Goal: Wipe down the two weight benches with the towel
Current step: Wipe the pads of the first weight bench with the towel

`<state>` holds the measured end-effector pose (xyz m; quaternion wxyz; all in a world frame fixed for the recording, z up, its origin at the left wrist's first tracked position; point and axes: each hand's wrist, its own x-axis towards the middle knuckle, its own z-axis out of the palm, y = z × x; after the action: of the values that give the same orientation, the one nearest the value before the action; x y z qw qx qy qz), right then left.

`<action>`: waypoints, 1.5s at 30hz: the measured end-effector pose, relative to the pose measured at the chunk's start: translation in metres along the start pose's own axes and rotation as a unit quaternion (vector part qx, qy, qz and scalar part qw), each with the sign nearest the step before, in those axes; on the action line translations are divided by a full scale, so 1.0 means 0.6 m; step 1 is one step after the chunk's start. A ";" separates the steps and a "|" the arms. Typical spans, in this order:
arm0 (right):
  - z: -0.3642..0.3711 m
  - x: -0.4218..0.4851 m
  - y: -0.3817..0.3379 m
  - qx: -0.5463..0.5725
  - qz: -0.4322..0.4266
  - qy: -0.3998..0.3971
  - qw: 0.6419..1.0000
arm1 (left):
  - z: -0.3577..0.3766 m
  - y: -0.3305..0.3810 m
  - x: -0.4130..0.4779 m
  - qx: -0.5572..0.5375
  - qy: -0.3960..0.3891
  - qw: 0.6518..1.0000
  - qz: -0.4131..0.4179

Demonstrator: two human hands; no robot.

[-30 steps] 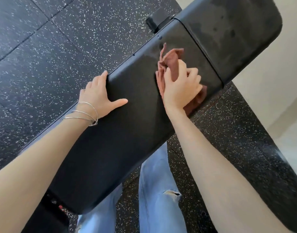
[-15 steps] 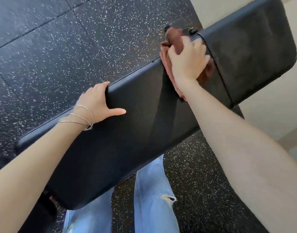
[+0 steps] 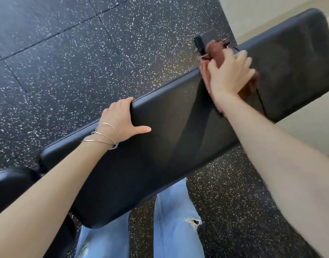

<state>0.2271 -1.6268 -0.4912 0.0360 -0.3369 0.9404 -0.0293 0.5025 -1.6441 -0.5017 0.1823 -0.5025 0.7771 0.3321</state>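
Floor's that black rubber gym tiling point(image 3: 85, 62) with white speckles all over, seams showing between the tiles. Plain cream wall point(image 3: 271, 6) at the top right, soft light glinting off the speckles.

My left grip point(image 3: 122, 118) hooks its fingers over the far edge of the counter point(image 3: 169, 146), thumb splayed flat on top, forearm straight. My right arm reaches further out; my right grip point(image 3: 229, 75) presses down on the towel point(image 3: 214, 51), fingers bent into it.
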 end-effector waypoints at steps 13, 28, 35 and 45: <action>0.006 -0.073 -0.010 0.017 -0.170 -0.014 0.985 | -0.007 0.024 0.003 0.023 -0.022 0.999 0.017; 0.017 -0.077 0.146 0.025 -0.264 0.043 0.963 | 0.008 0.216 0.107 0.040 0.052 0.997 0.037; 0.015 0.126 0.077 0.035 -0.176 -0.003 0.984 | 0.010 0.282 0.143 0.045 0.059 0.997 0.022; 0.008 -0.060 0.278 0.044 -0.190 0.056 0.979 | 0.009 0.317 0.150 0.072 0.051 0.996 -0.001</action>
<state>0.1501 -1.4754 -0.5072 -0.0079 -0.5053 0.8575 -0.0961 0.2922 -1.6476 -0.4979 0.1785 -0.5054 0.8067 0.2491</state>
